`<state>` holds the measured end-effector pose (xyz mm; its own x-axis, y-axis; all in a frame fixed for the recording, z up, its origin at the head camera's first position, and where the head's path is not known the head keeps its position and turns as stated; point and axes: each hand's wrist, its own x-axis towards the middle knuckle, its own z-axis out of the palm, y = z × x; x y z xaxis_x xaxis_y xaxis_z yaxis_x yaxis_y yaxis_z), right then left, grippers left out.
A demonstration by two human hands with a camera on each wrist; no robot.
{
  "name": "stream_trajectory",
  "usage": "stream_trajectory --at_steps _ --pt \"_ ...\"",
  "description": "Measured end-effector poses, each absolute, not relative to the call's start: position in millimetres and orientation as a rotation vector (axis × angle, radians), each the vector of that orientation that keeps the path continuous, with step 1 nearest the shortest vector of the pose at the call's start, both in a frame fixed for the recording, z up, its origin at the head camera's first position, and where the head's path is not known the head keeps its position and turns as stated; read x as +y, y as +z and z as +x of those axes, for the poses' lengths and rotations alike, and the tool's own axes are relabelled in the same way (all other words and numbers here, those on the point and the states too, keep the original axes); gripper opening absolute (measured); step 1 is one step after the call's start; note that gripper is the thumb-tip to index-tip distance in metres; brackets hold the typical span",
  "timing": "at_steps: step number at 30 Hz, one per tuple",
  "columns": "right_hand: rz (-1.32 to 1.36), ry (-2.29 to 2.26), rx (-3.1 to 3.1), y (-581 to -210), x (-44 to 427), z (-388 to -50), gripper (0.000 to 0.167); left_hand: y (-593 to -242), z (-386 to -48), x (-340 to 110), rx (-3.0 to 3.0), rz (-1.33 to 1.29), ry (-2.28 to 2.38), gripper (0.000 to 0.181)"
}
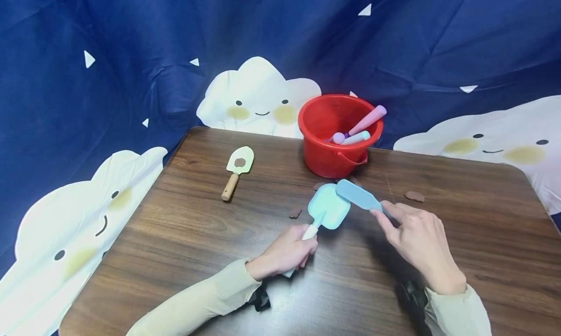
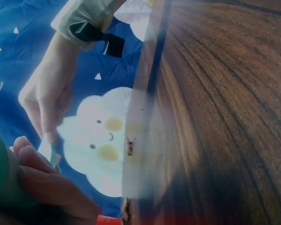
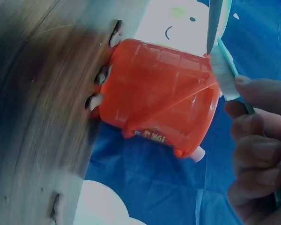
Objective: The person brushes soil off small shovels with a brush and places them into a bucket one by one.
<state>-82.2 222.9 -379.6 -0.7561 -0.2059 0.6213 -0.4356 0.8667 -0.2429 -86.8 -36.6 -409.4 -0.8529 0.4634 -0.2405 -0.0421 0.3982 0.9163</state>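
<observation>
My left hand [image 1: 289, 248] grips the white handle of a light blue toy shovel [image 1: 328, 209], its blade raised above the table. My right hand [image 1: 414, 233] pinches a small blue brush [image 1: 359, 196] by its narrow end. White bristles show on the brush [image 3: 225, 77] in the right wrist view. From the head, the brush's far end overlaps the blade's right edge; I cannot tell whether they touch. Flat brown pieces [image 1: 295, 213] lie on the table around the shovel, some partly hidden behind it. Another brown piece [image 1: 414, 196] lies farther right.
At the back stands a red bucket [image 1: 326, 156] with several pastel-handled tools [image 1: 368, 120] in it. A pale green trowel [image 1: 231, 182] with a wooden handle lies to the left, a brown piece on its blade. Beyond the wooden table [image 1: 175, 229] hangs a blue cloth with clouds.
</observation>
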Motion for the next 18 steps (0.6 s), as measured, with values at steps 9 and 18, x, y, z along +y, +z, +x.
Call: stream_trajectory --at_steps 9,18 --pt "0.556 0.79 -2.624 -373.9 208.1 -69.6 0.03 -404.3 -92.6 -36.7 2.173 0.34 1.536 0.006" --pt "0.596 0.64 -2.625 -371.9 211.7 -68.7 0.032 -402.0 -91.3 -38.7 2.215 0.354 1.498 0.005"
